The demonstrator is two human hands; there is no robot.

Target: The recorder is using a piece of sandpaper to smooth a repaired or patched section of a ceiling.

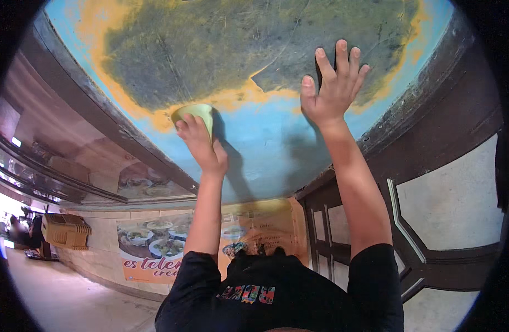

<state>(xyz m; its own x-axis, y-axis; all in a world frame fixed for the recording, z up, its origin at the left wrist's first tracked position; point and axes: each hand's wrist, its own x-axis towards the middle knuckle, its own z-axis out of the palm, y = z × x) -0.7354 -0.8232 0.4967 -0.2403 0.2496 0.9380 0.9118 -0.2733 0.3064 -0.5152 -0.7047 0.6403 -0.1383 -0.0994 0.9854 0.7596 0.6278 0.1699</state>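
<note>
My left hand [198,145] holds a pale green, thin-edged piece [201,109] against the painted surface, with its fingers bent over it. The piece curves at its top edge; I cannot tell whether it is a cloth or a sponge. Farther right, my right hand [334,91] lies flat with its fingers spread and nothing in it. Both hands are on a tabletop-like panel [260,144] painted light blue. A large grey-black worn patch [221,50], ringed with orange, covers its far part. My right fingers reach onto that patch, while the green piece sits at its near left edge.
Dark raised edging [127,133] borders the panel on the left. A glossy brown surface [83,133] lies beyond it. Brown-framed white panels [453,193] stand at right. A food poster [155,249] hangs near a tan plastic object [66,231]. A person [23,232] is at far left.
</note>
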